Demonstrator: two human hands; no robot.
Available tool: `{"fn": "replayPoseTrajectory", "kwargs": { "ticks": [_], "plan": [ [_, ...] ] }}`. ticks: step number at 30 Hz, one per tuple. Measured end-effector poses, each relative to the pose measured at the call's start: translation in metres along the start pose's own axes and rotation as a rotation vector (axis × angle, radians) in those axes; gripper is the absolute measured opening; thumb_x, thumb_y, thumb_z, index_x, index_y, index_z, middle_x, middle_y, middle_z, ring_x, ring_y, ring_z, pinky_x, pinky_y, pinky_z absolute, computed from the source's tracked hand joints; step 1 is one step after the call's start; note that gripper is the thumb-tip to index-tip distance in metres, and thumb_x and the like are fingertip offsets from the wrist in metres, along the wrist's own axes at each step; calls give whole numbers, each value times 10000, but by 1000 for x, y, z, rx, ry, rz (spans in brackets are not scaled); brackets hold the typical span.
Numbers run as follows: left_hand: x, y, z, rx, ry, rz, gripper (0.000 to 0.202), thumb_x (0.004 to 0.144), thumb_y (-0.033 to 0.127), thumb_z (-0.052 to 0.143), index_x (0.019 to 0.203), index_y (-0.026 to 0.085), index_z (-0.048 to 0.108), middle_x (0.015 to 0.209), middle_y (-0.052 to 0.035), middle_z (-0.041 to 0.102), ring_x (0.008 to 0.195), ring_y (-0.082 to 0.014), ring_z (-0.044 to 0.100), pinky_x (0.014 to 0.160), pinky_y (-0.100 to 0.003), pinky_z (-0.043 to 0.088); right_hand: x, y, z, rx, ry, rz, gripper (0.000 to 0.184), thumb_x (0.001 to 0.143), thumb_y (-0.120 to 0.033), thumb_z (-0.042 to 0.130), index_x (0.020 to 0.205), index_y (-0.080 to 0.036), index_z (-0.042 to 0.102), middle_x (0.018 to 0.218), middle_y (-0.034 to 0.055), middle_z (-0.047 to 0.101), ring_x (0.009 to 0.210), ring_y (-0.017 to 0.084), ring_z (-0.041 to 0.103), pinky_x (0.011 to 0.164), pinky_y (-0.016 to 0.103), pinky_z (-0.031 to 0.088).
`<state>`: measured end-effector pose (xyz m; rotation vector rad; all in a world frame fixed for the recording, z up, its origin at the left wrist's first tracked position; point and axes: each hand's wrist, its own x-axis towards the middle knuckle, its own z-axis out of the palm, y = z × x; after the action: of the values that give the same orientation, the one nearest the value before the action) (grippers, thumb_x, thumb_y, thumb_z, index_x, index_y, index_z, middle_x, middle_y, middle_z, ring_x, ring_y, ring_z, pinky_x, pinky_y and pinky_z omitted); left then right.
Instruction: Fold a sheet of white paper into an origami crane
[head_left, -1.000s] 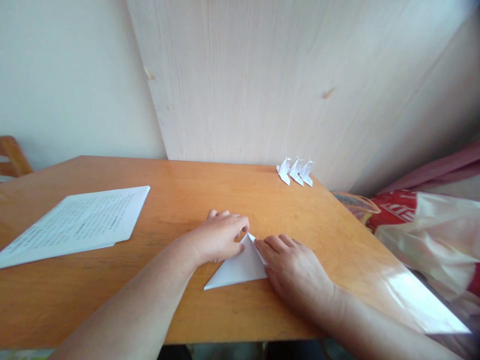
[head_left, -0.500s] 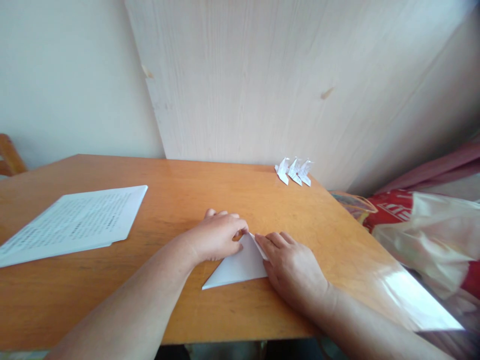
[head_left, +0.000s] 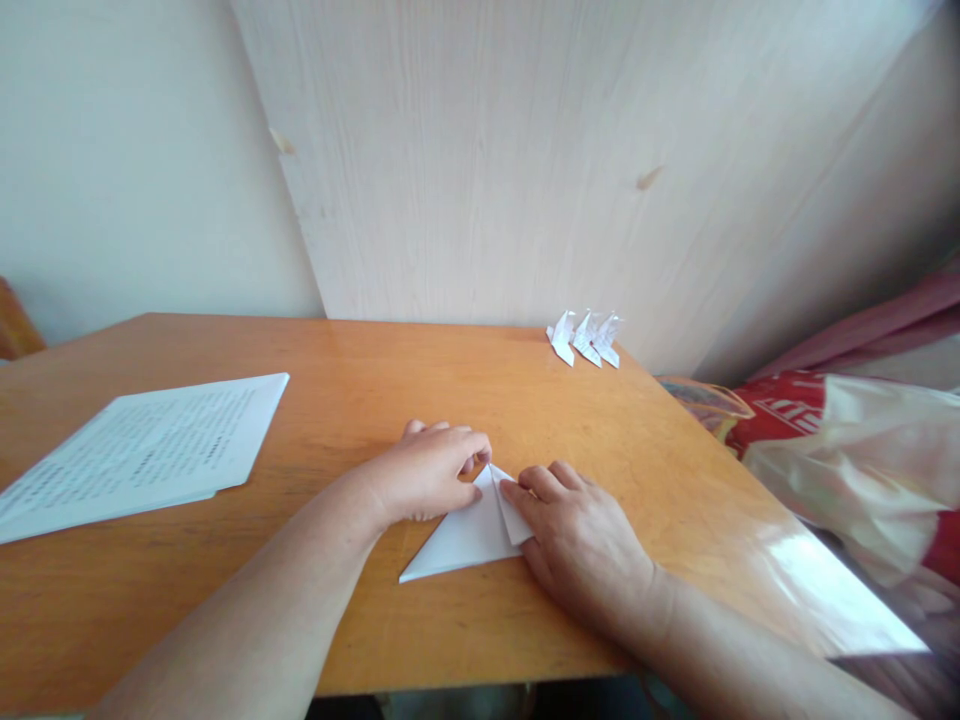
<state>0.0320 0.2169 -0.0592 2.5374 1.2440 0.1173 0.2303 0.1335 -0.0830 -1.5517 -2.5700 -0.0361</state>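
Note:
A white sheet of paper point(head_left: 466, 538), folded into a triangle, lies on the table near its front edge. My left hand point(head_left: 427, 470) is at its upper left side, the thumb on the paper and the curled index finger at the top point. On the other side my right hand point(head_left: 585, 535) grips a narrow flap folded over the triangle's right part, fingertips on the flap and thumb by the lower edge. The paper's right corner is hidden under that hand.
Printed sheets point(head_left: 161, 440) lie stacked on the left of the wooden table point(head_left: 360, 370). Several small folded paper pieces point(head_left: 589, 338) stand at the back right, near the pale board point(head_left: 450, 160). Red and white bags point(head_left: 847, 440) are beyond the right edge.
The right flap has been brought further over to the left and now lies flatter across the triangle. My right fingers moved with it; my left hand stays at the top point.

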Motion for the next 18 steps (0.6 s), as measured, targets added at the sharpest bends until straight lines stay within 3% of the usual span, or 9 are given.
{"fn": "replayPoseTrajectory", "kwargs": {
  "ticks": [5, 11, 18],
  "plan": [
    [-2, 1, 0, -8, 27, 23, 298, 793, 196, 595, 1070, 301, 626, 926, 35, 696, 916, -205, 617, 830, -374, 342, 0, 0, 1, 2, 2, -1, 392, 788, -127, 571, 1167, -208, 636, 1049, 84, 629, 967, 262, 525, 815, 378, 457],
    [-3, 4, -3, 55, -2, 40, 241, 822, 221, 587, 1038, 295, 664, 982, 3, 690, 969, -228, 599, 824, -382, 339, 0, -1, -1, -7, -18, 6, 379, 793, -129, 584, 1159, -214, 632, 1053, 83, 626, 972, 260, 525, 823, 379, 462],
    [-5, 2, -2, 83, -3, 80, 259, 871, 282, 565, 1064, 371, 713, 1002, -5, 677, 1010, -253, 583, 840, -406, 318, 0, -1, -1, 3, -8, -6, 397, 804, -125, 572, 1188, -207, 626, 1051, 85, 626, 970, 263, 524, 817, 378, 461]
  ]
}}
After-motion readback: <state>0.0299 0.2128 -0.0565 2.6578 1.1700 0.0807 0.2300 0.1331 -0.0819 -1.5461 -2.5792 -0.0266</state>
